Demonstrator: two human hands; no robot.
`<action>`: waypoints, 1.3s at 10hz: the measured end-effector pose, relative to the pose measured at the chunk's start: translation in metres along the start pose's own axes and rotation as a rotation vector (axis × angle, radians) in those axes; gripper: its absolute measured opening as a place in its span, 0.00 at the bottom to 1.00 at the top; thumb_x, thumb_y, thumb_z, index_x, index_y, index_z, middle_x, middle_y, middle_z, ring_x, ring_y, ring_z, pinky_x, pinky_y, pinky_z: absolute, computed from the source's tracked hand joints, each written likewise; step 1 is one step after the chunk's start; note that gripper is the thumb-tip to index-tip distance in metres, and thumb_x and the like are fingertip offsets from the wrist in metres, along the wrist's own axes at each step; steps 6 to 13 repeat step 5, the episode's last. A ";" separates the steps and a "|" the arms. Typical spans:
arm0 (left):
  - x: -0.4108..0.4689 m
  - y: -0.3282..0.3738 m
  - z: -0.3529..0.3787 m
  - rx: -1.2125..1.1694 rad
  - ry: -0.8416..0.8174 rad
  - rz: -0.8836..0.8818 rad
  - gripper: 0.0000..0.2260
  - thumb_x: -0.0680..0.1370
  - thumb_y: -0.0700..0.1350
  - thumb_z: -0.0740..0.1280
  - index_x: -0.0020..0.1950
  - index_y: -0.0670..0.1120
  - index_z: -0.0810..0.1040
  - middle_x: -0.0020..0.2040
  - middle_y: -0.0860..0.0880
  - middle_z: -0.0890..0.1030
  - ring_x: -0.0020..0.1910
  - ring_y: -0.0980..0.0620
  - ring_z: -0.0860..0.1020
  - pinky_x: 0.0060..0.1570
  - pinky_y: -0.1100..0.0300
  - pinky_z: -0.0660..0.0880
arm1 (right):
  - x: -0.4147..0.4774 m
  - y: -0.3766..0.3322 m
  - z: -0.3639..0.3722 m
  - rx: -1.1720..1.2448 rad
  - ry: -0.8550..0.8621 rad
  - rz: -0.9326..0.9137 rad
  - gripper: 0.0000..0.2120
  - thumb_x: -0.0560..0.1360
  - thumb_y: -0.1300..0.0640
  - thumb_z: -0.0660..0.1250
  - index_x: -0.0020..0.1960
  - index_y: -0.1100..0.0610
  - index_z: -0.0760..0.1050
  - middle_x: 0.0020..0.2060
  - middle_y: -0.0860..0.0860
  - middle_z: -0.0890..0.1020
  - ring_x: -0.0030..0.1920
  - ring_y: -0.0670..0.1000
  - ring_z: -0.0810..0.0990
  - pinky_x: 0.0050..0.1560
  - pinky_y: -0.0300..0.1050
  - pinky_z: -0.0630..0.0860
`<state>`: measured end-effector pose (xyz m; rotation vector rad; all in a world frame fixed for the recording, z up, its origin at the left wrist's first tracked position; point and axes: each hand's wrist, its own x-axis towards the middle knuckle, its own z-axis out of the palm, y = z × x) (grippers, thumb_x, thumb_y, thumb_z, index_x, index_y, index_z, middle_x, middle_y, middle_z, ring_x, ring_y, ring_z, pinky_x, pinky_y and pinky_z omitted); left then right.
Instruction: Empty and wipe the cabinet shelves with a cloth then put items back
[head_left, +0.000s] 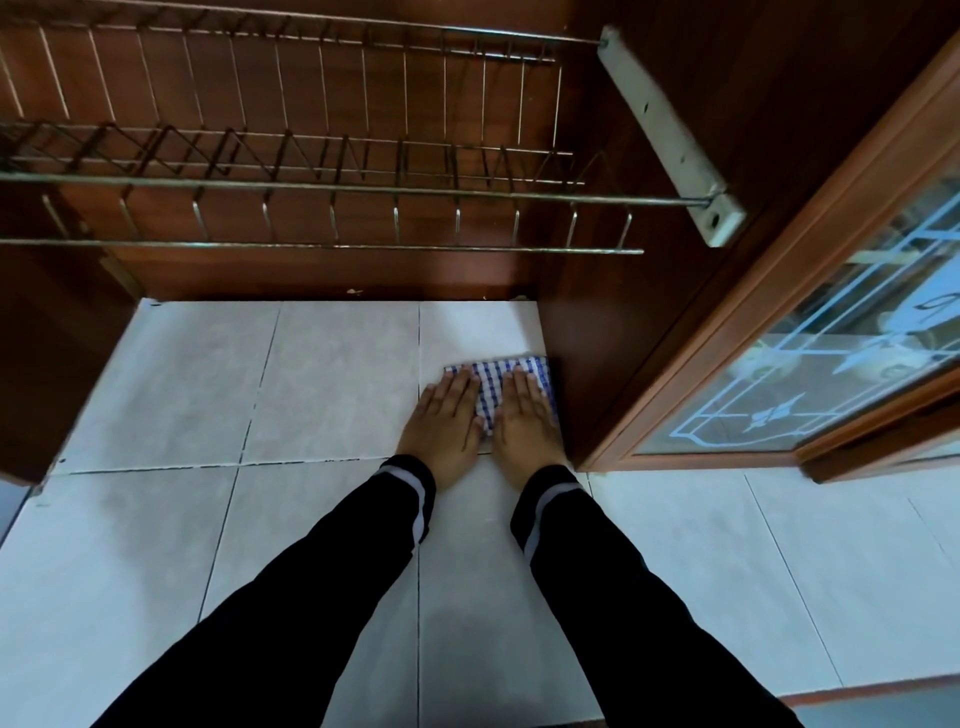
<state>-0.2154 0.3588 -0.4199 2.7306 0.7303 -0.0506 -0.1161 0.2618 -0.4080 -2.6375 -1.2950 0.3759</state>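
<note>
A blue-and-white checked cloth (493, 382) lies flat on the tiled bottom of the open cabinet (311, 374), close to its right wall. My left hand (444, 421) presses flat on the cloth's left part with straight fingers. My right hand (524, 418) presses flat on its right part, fingers straight too. Both hands sit side by side, thumbs nearly touching. The cabinet bottom holds nothing but the cloth.
A bare metal wire dish rack (322, 197) spans the cabinet above the bottom, fixed to a white bracket (670, 135) on the right wall. The open wooden door with patterned glass (810, 364) stands at the right. White floor tiles (156, 571) stretch toward me.
</note>
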 end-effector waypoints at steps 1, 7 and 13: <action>-0.002 0.002 0.001 -0.024 0.022 -0.015 0.32 0.78 0.54 0.39 0.81 0.45 0.46 0.82 0.48 0.45 0.80 0.51 0.42 0.74 0.58 0.35 | -0.001 0.002 0.000 0.032 0.009 -0.006 0.27 0.84 0.54 0.45 0.79 0.62 0.43 0.79 0.56 0.44 0.78 0.51 0.41 0.76 0.42 0.36; -0.030 0.001 -0.001 -0.102 0.095 0.000 0.37 0.74 0.58 0.35 0.81 0.48 0.56 0.81 0.48 0.52 0.80 0.49 0.48 0.75 0.56 0.38 | -0.024 -0.003 0.012 0.098 0.184 -0.128 0.28 0.80 0.50 0.45 0.76 0.62 0.60 0.77 0.58 0.59 0.78 0.56 0.55 0.76 0.46 0.44; -0.030 0.001 -0.001 -0.102 0.095 0.000 0.37 0.74 0.58 0.35 0.81 0.48 0.56 0.81 0.48 0.52 0.80 0.49 0.48 0.75 0.56 0.38 | -0.024 -0.003 0.012 0.098 0.184 -0.128 0.28 0.80 0.50 0.45 0.76 0.62 0.60 0.77 0.58 0.59 0.78 0.56 0.55 0.76 0.46 0.44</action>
